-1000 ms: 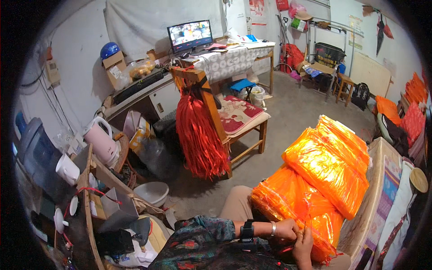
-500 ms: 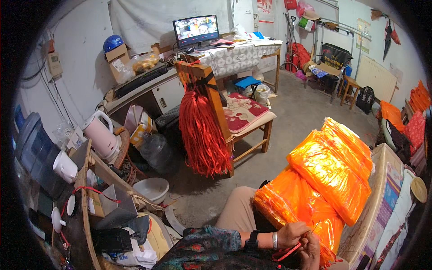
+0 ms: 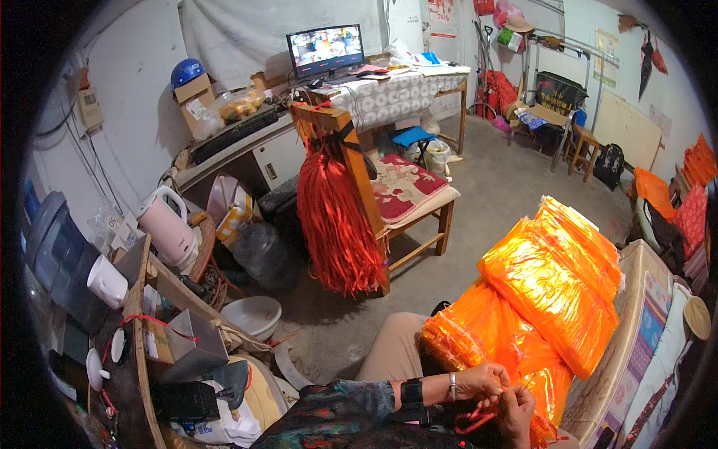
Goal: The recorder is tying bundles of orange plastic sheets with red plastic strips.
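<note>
My left hand, with a bracelet and a dark watch on its wrist, pinches a thin red cord. Close beside it, my right hand has its fingers closed on the same cord, part of which hangs in a loop below. Just beyond both hands lies a pile of shiny orange plastic bags, folded flat in overlapping bundles. The pile's near end touches the area by my fingers. How the cord runs between the fingertips is partly hidden.
A thick bunch of red cords hangs from a wooden chair ahead. At right is a bed edge. A cluttered shelf with a white mug stands at left; a white basin sits on the floor.
My left hand has risen slightly and shifted a little left, its fingers tipped toward my right hand. The red cord now hangs in a rounder loop. The orange bags stay put.
</note>
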`<action>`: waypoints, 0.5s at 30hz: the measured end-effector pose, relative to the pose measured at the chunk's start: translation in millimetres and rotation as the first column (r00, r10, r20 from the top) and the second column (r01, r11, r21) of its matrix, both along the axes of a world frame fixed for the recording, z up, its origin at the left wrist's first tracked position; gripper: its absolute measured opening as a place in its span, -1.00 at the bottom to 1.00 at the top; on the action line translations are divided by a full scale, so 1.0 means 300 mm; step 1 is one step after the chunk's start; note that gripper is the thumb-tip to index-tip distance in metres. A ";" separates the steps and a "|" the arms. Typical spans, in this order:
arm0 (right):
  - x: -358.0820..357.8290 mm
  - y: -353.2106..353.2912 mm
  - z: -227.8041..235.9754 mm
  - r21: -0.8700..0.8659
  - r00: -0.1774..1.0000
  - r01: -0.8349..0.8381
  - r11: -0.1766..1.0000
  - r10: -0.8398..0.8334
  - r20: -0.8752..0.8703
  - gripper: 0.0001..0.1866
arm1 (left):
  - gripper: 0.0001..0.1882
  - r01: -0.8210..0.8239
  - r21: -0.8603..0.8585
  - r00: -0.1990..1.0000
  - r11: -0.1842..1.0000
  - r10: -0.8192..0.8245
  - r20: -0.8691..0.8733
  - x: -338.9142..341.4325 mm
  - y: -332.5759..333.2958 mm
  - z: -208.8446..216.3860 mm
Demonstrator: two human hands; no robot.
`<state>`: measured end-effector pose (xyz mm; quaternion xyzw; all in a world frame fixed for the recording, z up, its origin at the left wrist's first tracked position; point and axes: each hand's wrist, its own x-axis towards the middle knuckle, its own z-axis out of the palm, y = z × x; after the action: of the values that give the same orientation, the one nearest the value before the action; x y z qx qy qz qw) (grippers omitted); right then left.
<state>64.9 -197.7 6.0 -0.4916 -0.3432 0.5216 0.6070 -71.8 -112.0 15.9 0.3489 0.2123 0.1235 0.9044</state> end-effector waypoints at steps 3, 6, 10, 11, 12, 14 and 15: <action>0.050 -0.002 0.008 -0.012 0.970 -0.164 0.986 0.159 -0.184 -0.88 | -0.84 -0.130 0.362 0.987 0.923 0.085 0.140 0.027 -0.024 -0.048; 0.074 0.006 -0.016 0.032 0.976 -0.093 0.995 0.097 -0.192 -0.86 | -0.86 -0.263 0.805 0.946 0.532 0.308 0.105 0.044 -0.041 -0.054; 0.051 0.008 -0.023 0.024 0.999 0.051 0.998 -0.051 -0.018 -0.86 | -0.84 -0.157 0.971 0.901 0.178 0.428 0.067 0.045 -0.087 -0.015; 0.042 0.006 -0.024 0.000 0.993 0.099 0.995 -0.098 0.063 -0.85 | -0.83 -0.179 0.972 0.886 0.152 0.454 0.093 0.047 -0.097 -0.019; 0.043 0.003 -0.026 0.002 0.993 0.100 0.995 -0.100 0.062 -0.85 | -0.83 -0.179 0.972 0.887 0.151 0.452 0.093 0.049 -0.101 -0.015; 0.045 -0.014 -0.032 0.015 0.989 0.112 0.994 -0.113 0.100 -0.84 | -0.84 -0.154 0.961 0.898 0.230 0.439 0.039 0.049 -0.113 -0.005; 0.043 -0.018 -0.039 0.010 0.988 0.119 0.993 -0.120 0.100 -0.84 | -0.84 -0.152 0.960 0.901 0.236 0.433 0.036 0.050 -0.115 -0.007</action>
<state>77.9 -203.2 -5.6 -0.5356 -0.3442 0.4582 0.6203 -56.7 -146.6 13.8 0.7783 0.2658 0.3495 0.4488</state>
